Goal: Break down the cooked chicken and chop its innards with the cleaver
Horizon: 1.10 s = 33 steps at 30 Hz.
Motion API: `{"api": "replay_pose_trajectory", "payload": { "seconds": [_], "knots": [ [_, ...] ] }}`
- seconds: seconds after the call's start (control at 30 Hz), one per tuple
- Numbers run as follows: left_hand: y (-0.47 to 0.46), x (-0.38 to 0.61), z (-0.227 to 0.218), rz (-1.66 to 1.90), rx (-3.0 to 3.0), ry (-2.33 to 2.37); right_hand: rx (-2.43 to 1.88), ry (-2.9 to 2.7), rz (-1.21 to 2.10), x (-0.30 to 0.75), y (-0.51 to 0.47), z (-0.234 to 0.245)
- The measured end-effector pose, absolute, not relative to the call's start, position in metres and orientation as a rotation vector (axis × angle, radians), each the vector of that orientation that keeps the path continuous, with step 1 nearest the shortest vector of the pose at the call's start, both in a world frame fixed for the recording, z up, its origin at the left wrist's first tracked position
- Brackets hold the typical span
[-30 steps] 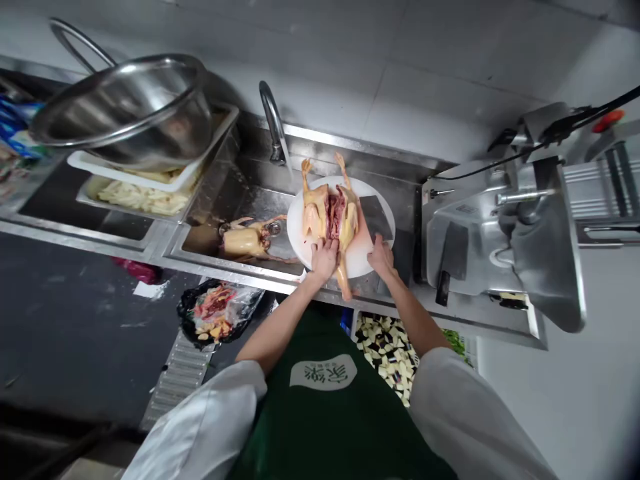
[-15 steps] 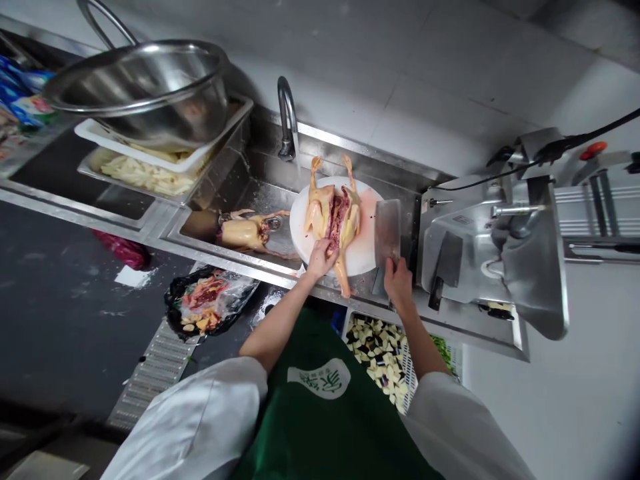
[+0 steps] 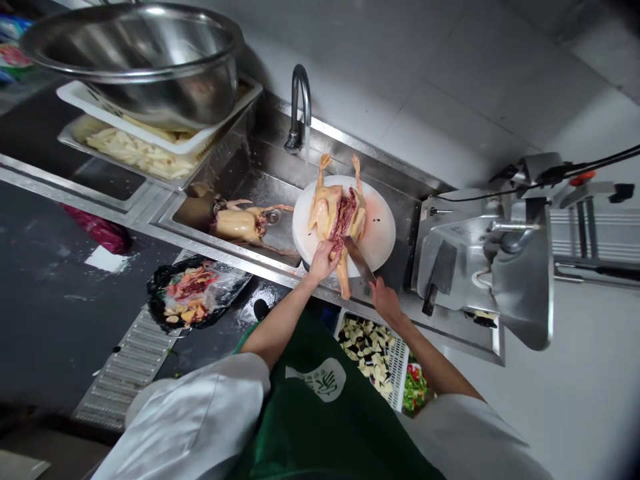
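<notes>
A plucked poultry carcass (image 3: pixel 325 210), split open along its middle, lies on a round white cutting board (image 3: pixel 383 233) with its feet pointing away from me. My left hand (image 3: pixel 324 261) is closed on the near end of the carcass, beside the cut. In my right hand (image 3: pixel 386 301) is a cleaver (image 3: pixel 359 259), held by its handle. Its blade is turned on edge, and the tip reaches the opened flesh close to my left fingers. A second plucked carcass (image 3: pixel 235 225) lies in the sink to the left.
Water runs from a faucet (image 3: pixel 300 100) behind the board. A large steel bowl (image 3: pixel 200 93) rests on stacked trays at left. Another cleaver (image 3: pixel 440 273) lies on the slicing machine (image 3: pixel 525 287) at right. Below are a bag of scraps (image 3: pixel 193 293) and a basket of cut eggplant (image 3: pixel 367 350).
My right hand has brought the cleaver leftward from the board's right edge to the carcass, turning its blade on edge. My left hand stays on the carcass. The camera view has shifted slightly.
</notes>
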State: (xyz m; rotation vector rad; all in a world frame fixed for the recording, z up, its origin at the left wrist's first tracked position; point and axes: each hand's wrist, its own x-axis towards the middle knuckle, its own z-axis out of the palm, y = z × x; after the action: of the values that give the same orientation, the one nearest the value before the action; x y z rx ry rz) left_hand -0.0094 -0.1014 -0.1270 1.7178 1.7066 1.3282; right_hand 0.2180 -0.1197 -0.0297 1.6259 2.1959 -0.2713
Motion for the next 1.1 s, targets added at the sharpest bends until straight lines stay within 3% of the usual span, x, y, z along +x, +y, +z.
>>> {"api": "replay_pose_trajectory", "payload": {
  "seconds": [0.4, 1.1],
  "knots": [
    [-0.110, -0.010, -0.134, 1.401, 1.684, 1.645, 1.670, 2.252, -0.264, 0.178, -0.105, -0.017],
    [-0.103, -0.007, -0.132, 1.342, 1.673, 1.665, 1.668, 2.013, -0.257, 0.196, -0.121, -0.028]
  ]
}}
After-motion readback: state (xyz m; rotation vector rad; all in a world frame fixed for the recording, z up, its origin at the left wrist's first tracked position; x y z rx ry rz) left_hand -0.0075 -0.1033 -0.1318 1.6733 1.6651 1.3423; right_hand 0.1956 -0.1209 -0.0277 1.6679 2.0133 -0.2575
